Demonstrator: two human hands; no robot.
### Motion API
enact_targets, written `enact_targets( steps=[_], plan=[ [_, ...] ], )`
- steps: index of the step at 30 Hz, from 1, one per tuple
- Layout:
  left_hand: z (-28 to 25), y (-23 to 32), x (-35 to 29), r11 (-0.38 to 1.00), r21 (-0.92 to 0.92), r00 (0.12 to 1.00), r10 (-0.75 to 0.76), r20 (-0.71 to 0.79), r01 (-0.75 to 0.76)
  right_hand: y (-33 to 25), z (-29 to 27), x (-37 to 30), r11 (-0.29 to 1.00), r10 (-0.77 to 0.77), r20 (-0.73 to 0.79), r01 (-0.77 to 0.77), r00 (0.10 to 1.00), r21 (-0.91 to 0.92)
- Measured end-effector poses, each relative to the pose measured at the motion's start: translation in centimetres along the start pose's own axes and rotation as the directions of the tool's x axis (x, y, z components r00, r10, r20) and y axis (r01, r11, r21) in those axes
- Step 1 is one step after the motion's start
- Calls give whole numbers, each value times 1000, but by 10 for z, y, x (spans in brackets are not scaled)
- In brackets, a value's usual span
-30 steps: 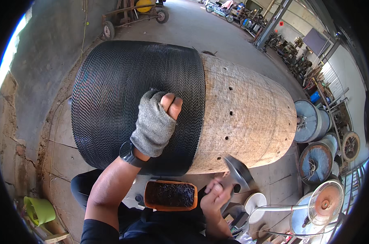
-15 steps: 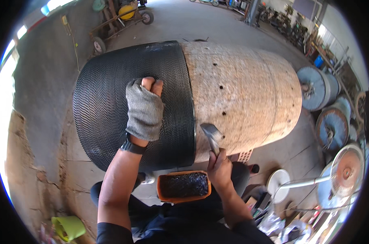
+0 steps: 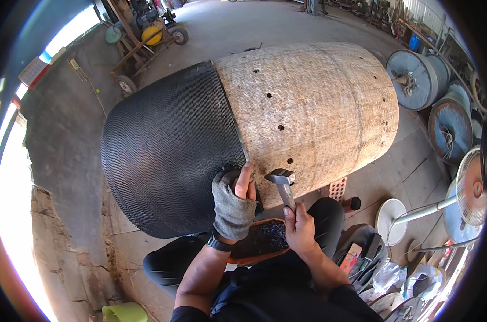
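Note:
A large barrel-shaped wooden drum (image 3: pixel 318 107) lies across in front of me. Its left part wears a black, finely ridged covering (image 3: pixel 163 139). My left hand (image 3: pixel 235 204), in a grey fingerless glove, rests at the covering's lower right edge, its index finger stretched along the seam and the others curled; what they hold, if anything, is hidden. My right hand (image 3: pixel 300 231) grips a hammer (image 3: pixel 285 194) by its handle. The hammer's head hovers at the bare wood, just right of the left hand. Below both hands sits an orange tray (image 3: pixel 249 260) of dark small pieces, partly covered by my left forearm.
A standing fan (image 3: pixel 471 185) with a round white base (image 3: pixel 392 221) is on the right. Grey-blue reels (image 3: pixel 410 80) line the right side. A wheeled cart (image 3: pixel 147 40) stands far left; a yellow-green bucket (image 3: pixel 124 312) lies near left.
My left hand has come down and right, from the middle of the black covering to its edge. The hammer remains close to the wood beside it. My view has shifted slightly.

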State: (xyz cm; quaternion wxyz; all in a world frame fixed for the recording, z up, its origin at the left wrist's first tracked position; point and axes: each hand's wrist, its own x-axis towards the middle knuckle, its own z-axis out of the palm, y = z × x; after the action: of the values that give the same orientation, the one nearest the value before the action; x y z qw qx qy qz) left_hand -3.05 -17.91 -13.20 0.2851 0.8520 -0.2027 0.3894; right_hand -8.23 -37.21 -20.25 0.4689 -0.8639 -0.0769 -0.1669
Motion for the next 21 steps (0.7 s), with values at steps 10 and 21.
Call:
enact_targets(
  steps=[10,21],
  plan=[
    [8,9,5,987,96,991,-132,19,130,-12,0,4,989,-123,-33,125,992,77],
    [25,6,1,976,64,978,-208,0,208,-30,-10,8,968,-252,-91,251,963,-21]
  ],
)
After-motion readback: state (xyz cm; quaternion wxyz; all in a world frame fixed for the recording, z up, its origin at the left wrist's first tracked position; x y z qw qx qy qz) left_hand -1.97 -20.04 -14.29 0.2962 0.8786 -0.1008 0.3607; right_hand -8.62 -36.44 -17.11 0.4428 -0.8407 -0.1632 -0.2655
